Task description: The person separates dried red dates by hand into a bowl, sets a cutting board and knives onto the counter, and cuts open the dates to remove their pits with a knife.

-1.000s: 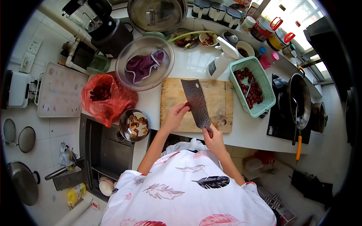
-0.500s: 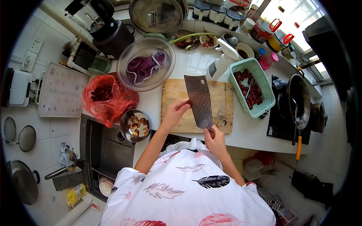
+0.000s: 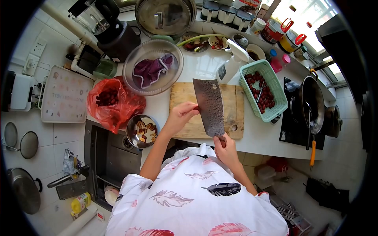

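Note:
A cleaver [image 3: 210, 108] with a dark, hammered-looking blade is held up over the wooden cutting board [image 3: 185, 92]. My right hand [image 3: 226, 150] is closed around its handle, the blade pointing away from me. At the left edge of the blade, my left hand [image 3: 179, 118] has thumb and forefinger pinched together, their tips touching or very near the metal. A small reddish spot shows there, too small to name. To the left, a steel bowl [image 3: 134, 142] holds cut pieces of red dates [image 3: 142, 129]. Whole red dates [image 3: 267, 98] lie with a metal utensil in the green basket [image 3: 281, 103] at right.
A red plastic bag [image 3: 130, 104] of dates and a clear basin [image 3: 130, 80] with a purple cloth stand left of the board. Behind it is a white spray bottle [image 3: 230, 69]. A wok [image 3: 311, 90] sits on the right-hand stove; the sink [image 3: 114, 157] lies lower left.
The view has shifted very slightly. Both hands and the cleaver keep nearly the same pose, the blade turned a touch and the left fingers still at its edge.

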`<state>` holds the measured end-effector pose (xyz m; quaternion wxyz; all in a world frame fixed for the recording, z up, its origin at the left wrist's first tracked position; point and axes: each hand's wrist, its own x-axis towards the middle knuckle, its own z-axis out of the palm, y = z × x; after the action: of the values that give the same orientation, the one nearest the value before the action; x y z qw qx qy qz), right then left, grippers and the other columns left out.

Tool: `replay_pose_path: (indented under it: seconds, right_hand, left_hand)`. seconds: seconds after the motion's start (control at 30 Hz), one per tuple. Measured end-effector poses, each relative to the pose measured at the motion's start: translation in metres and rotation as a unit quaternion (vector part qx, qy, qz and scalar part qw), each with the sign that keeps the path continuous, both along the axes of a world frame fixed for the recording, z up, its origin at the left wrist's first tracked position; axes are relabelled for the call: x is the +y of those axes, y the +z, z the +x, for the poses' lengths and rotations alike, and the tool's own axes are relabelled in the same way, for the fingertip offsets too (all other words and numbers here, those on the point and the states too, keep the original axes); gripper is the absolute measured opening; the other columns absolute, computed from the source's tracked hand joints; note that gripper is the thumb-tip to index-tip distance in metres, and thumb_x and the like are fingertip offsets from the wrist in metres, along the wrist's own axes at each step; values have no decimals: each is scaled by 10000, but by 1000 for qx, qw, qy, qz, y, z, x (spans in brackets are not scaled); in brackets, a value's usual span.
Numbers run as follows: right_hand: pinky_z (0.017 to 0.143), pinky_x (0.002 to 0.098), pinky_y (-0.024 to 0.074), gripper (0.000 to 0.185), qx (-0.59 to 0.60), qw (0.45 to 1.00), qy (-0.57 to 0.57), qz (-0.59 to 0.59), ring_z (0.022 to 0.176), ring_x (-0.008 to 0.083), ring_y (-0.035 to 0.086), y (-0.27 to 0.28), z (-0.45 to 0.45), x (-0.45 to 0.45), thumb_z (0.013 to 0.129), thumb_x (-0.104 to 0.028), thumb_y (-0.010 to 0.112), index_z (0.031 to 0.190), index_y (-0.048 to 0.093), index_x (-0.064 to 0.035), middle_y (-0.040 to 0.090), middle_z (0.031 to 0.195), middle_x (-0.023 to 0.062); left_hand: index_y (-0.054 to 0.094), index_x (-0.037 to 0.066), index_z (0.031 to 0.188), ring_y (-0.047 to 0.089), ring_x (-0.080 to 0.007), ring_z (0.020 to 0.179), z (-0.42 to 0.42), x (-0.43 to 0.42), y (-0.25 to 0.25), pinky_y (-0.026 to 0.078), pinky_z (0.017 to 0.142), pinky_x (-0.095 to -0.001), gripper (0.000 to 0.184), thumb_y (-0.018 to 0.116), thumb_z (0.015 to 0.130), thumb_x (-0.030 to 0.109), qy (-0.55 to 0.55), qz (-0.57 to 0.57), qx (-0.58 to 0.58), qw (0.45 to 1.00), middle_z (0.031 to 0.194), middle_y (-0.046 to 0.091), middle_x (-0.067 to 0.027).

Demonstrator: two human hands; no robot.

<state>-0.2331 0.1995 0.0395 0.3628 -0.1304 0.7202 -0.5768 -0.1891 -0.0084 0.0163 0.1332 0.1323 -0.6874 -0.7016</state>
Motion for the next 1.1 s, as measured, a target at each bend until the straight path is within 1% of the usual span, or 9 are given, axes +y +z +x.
replay_pose_path:
  seconds: [0.1,0.2,0.27,0.4,0.5,0.57,0.73,0.8,1.1]
  right_hand:
    - [439,220,308,111,-7,1000,-4,-1,505,23,385,4,1,2,859,-74,520,923,519,16,476,563,-3]
    - [425,225,298,89,31,999,-5,-15,491,20,372,-6,2,4,855,-71,526,876,508,14,463,545,-5]
    - [416,228,291,88,63,998,-6,-26,481,19,363,-15,3,3,852,-68,531,844,498,13,455,535,-7]
    - [398,231,270,139,133,990,-33,-37,464,19,341,-18,7,-1,844,-63,546,765,457,9,441,519,-9]
    - [400,224,268,124,141,988,-32,-47,470,18,342,-17,11,-1,840,-52,547,774,467,15,450,528,-10]
    - [408,215,272,73,79,993,-38,-79,482,17,352,-16,13,0,835,-33,547,821,506,26,469,545,-14]
    - [419,208,288,69,78,993,-15,-87,504,16,382,-13,13,3,827,-14,544,878,533,32,501,578,-7]
    - [423,205,294,71,73,994,-9,-83,510,15,390,-5,13,5,826,-10,542,882,536,32,511,587,-3]
    - [429,206,310,107,87,994,38,-62,496,27,405,7,8,14,808,5,548,911,547,30,527,587,16]
  left_hand:
    - [616,-30,975,543,-114,845,0,-3,4,428,729,-218,182,601,816,58,-33,-35,-15,999,924,603,-29]
    - [589,-31,1028,552,-137,897,-3,3,-3,433,805,-241,255,599,838,138,-44,44,9,998,982,594,-50]
    - [520,-6,1124,527,-146,1012,-8,21,-2,402,910,-276,385,563,863,274,-32,396,49,916,1079,569,-68]
    - [490,12,1151,495,-168,1074,-8,43,4,360,962,-315,474,493,874,396,8,502,61,863,1142,545,-88]
    - [495,4,1156,493,-167,1074,-7,45,-2,364,955,-309,469,509,870,375,36,412,74,907,1143,547,-80]
    - [496,-5,1160,496,-163,1068,-4,43,0,365,953,-308,471,516,869,364,40,390,76,917,1145,548,-78]
    - [502,-35,1165,506,-154,1043,6,31,4,363,946,-299,499,551,853,351,39,347,87,933,1131,559,-75]
    - [588,8,1085,534,-109,949,8,23,12,396,892,-269,391,608,827,301,16,290,76,954,987,609,-23]
    - [615,-34,993,563,-105,814,11,-17,44,447,778,-243,280,649,803,170,-105,89,-28,990,888,618,-34]
